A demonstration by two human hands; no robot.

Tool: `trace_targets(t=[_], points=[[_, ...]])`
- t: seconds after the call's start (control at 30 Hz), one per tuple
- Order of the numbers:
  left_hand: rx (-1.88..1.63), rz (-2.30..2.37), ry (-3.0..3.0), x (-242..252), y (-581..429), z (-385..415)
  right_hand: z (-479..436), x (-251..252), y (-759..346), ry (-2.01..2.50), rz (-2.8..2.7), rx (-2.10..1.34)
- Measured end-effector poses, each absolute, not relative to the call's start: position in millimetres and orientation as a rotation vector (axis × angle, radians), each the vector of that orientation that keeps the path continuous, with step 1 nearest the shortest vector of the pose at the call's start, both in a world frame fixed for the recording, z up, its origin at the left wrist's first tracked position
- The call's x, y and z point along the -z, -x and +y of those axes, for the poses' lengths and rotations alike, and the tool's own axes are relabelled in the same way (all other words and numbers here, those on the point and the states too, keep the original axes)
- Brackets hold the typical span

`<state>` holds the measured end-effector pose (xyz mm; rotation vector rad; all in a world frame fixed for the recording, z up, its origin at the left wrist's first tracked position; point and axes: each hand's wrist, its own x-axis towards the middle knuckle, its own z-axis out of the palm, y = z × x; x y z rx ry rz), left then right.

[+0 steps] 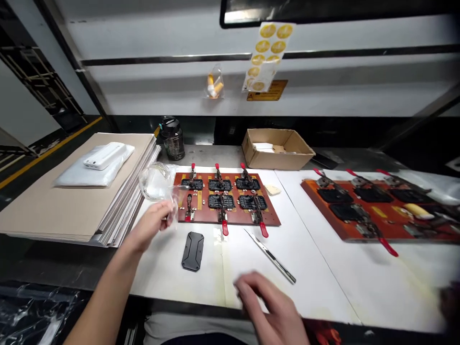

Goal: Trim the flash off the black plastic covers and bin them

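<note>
The left hand (154, 224) is closed on a clear plastic bag (156, 182). The film bunches out of the fingers and balloons up over the near left corner of a brown fixture board (230, 216), though the fingers are partly veiled by the plastic. The right hand (268, 306) hangs blurred by motion above the front of a white table top (316, 287), its fingers curved with nothing visible in them; the blur leaves it impossible to tell whether it is opening or closing.

Nearest that hand, a steel knife (270, 256) lies diagonally. Between the 2 hands, a black moulded cover (192, 251) lies flat, touched by neither.

The board carries 6 black pieces (220, 185) in 2 rows of 3, under toggle clamps with red handles (223, 227). A second orange board (312, 191) runs off the right edge, its details smeared. To the left is a stack of cardboard sheets (72, 201), and a dark blur (449, 302) in the lower right corner is too indistinct to name.
</note>
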<state>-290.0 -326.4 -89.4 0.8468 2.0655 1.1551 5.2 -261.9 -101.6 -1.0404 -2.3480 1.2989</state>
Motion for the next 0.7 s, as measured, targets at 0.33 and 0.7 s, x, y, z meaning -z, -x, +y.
trace_targets(t=[0.33,0.7], points=[[-1.454,1.785,-0.611,110.5,232.1,-392.0,-257.5,120.2,108.8,0.668,-2.207,-1.957],[-1.659,1.159,-0.450,161.1,227.0,-386.7,-267.8,152.9,128.2,0.489,-2.156,-2.104]])
